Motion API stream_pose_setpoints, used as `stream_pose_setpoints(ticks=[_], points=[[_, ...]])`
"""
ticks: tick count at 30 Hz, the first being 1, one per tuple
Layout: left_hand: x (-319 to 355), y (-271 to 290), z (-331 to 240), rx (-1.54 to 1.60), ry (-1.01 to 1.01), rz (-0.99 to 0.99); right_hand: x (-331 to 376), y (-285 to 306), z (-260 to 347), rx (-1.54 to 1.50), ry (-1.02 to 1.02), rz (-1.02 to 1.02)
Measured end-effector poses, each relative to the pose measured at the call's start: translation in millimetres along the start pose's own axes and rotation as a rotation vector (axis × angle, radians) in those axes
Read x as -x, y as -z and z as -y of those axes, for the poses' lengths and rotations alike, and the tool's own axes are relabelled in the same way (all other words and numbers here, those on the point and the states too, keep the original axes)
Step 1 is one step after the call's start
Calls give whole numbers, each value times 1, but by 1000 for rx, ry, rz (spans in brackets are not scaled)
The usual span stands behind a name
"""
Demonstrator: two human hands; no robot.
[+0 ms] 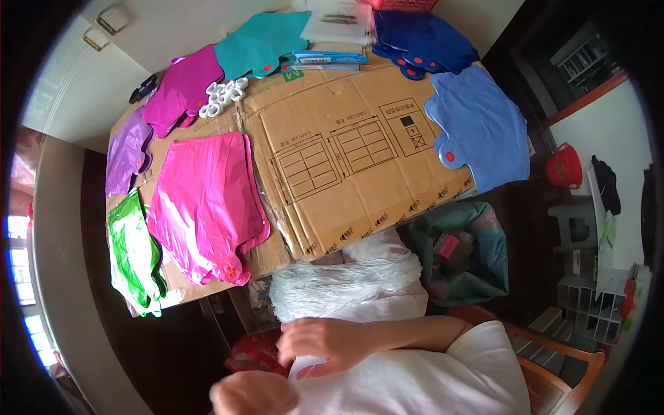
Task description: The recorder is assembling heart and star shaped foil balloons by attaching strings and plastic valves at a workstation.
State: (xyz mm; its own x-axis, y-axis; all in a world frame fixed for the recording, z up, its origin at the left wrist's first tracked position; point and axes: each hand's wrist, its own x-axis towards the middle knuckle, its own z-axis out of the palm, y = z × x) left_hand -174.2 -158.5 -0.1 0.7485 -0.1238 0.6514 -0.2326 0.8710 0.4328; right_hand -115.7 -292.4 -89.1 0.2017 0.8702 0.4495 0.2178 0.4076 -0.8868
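Observation:
Low in front of me, my right hand (pixel 321 342) reaches across my lap with its fingers bent. A small pale piece with a pinkish patch (pixel 308 366) shows beneath its fingers; its kind is unclear. My left hand (pixel 254 395) is close by at the lower edge, smeared by motion, its fingers not readable. Just beyond the hands, a thick bundle of white string (pixel 346 287) lies over my lap. Flat shiny foil pieces, like deflated balloons, rest on the cardboard: pink (pixel 204 207), green (pixel 133 252), purple (pixel 128 152) and light blue (pixel 481 128).
Cardboard (pixel 346 159) covers the table. Farther back are magenta (pixel 181 90), teal (pixel 261 43) and dark blue foil pieces (pixel 425 41), white rings (pixel 221 97) and thin blue packets (pixel 328 60). A dark green bag (pixel 477 277) stands right, beside a wooden chair (pixel 581 370).

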Motion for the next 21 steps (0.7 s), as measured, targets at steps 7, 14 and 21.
stream_pose_setpoints(ticks=[7,14,21], points=[[24,-7,-149,-301,-531,-391,34,32,9,72,-295,-168],[58,15,-185,-517,-729,-540,80,88,46,208,-156,-255],[67,43,-94,-1189,-117,-504,114,129,58,311,-580,-220]])
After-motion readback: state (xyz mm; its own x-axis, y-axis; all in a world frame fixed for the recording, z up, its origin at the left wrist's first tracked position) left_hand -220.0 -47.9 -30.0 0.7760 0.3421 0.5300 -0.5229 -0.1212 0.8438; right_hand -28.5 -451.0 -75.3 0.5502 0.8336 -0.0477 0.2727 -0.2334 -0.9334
